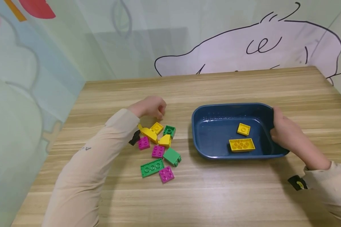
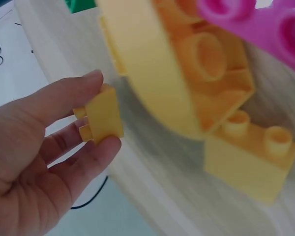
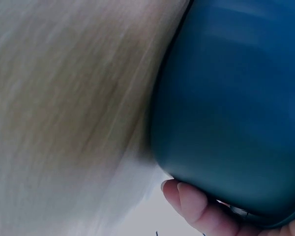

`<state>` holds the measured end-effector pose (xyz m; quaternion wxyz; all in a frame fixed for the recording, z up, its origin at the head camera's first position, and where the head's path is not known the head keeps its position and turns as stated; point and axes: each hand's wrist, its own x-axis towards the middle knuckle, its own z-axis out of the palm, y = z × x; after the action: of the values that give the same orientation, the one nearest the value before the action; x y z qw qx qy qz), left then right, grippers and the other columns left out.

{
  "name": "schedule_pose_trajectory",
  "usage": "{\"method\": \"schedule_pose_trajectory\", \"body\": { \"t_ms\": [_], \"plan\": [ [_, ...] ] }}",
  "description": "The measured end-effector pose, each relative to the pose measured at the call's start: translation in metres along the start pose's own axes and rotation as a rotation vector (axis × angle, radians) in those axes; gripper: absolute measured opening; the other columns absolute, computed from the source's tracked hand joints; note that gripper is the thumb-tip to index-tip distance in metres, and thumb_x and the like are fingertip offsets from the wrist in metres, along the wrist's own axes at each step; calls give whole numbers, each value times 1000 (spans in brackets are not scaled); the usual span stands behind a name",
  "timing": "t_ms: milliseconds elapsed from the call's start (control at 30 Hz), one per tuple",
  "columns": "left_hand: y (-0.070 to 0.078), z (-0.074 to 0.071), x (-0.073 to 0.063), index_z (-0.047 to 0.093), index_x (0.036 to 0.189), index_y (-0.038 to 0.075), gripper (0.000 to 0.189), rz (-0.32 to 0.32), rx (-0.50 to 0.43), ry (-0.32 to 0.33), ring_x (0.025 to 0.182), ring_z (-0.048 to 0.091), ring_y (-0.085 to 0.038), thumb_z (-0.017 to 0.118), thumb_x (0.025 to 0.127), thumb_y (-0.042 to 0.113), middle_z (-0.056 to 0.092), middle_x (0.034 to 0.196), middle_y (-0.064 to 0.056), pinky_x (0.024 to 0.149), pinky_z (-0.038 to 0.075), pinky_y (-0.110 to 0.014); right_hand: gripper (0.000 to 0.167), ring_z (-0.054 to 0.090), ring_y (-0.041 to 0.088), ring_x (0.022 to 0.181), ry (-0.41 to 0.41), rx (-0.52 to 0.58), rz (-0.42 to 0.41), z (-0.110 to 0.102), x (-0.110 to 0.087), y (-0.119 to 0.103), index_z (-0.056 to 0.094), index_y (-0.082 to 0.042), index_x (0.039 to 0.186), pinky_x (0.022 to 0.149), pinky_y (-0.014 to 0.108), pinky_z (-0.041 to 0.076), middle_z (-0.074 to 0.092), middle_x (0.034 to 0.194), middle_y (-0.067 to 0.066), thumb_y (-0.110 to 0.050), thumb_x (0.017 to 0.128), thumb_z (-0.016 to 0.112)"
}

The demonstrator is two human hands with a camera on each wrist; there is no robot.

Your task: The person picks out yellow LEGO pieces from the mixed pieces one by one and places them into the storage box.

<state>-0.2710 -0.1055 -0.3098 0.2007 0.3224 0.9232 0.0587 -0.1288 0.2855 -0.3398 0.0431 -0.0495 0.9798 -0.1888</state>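
Wood-grain worktop (image 1: 221, 195) is sitting before a painted wall (image 1: 136, 56). Left grip (image 1: 151, 106) is pinching a yellow block (image 2: 107, 116) between thumb and fingers, near the far side of the loose bricks (image 1: 171, 156). These are lying in yellow, green and magenta, left of the blue tray (image 1: 213, 134). Right grip (image 1: 288, 130) is clasping the tray's right end. Two yellow bricks (image 1: 242, 145) are resting inside it.
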Motion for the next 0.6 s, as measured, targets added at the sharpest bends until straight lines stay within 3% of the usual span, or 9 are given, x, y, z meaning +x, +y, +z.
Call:
{"method": "schedule_pose_trajectory", "body": {
  "t_ms": [167,367,600],
  "plan": [
    [9,-10,0,58,67,6,17,16,26,28,72,48,-21,69,80,2,56,71,-5,66,41,-29,69,53,38,67,6,-12,-4,0,0,0,10,23,129,62,56,46,47,96,47,9,74,48],
    [21,-19,1,60,69,5,16,10,-12,45,76,50,-23,69,80,1,58,74,-7,71,44,-31,70,50,34,62,-9,-9,8,-1,-1,-1,8,23,130,56,50,47,49,87,41,9,74,47],
    [32,-27,1,61,69,5,15,41,27,83,75,51,-24,72,79,3,59,75,-7,72,45,-32,68,51,34,61,4,-7,-4,-1,-1,0,10,23,129,56,51,46,49,86,41,9,74,47]
  ]
}}
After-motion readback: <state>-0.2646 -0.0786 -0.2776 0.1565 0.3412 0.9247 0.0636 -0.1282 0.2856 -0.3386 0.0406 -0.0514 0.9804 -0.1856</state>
